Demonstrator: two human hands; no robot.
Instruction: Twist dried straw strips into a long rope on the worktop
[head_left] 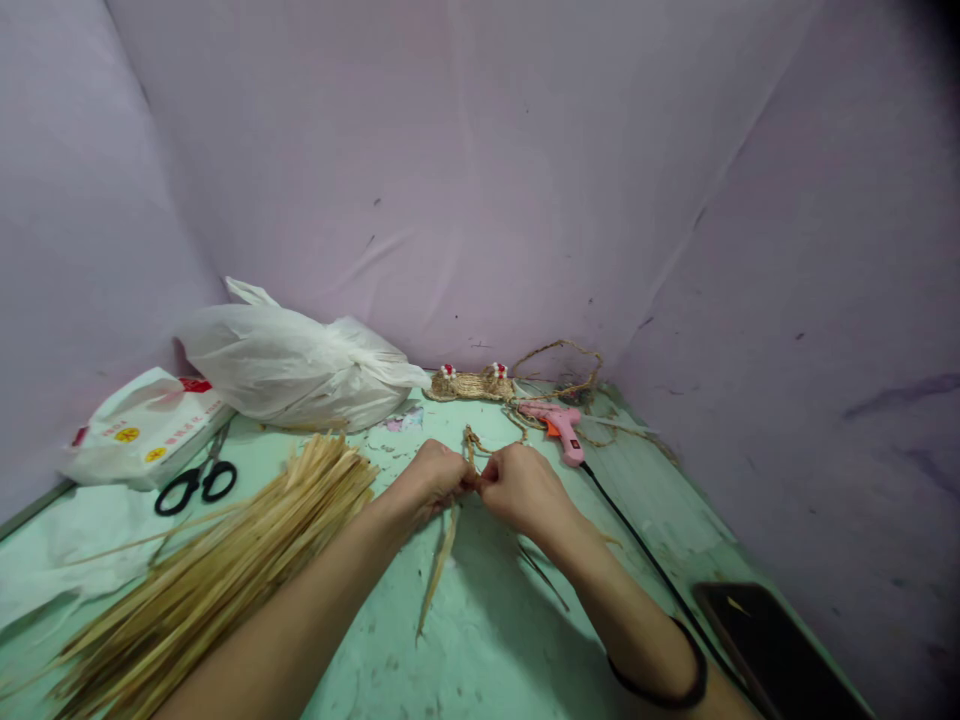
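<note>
My left hand (437,478) and my right hand (517,487) meet at the middle of the table, fingers pinched around a twisted straw cord (472,440). The cord loops up and away beyond my fingertips. A loose straw strip (442,565) hangs down from under my left hand toward me, and darker strands stick out below my right hand. Just what lies between the fingertips is hidden. Left of my left forearm lies a thick bundle of dry straw strips (247,570).
Black-handled scissors (201,482), a tissue pack (161,425) and a tied white plastic bag (300,365) lie left. A woven straw piece with red-and-white bead flowers (469,386) rests by the wall. Right are a pink glue gun (562,425), its black cable (637,540) and a phone (772,645).
</note>
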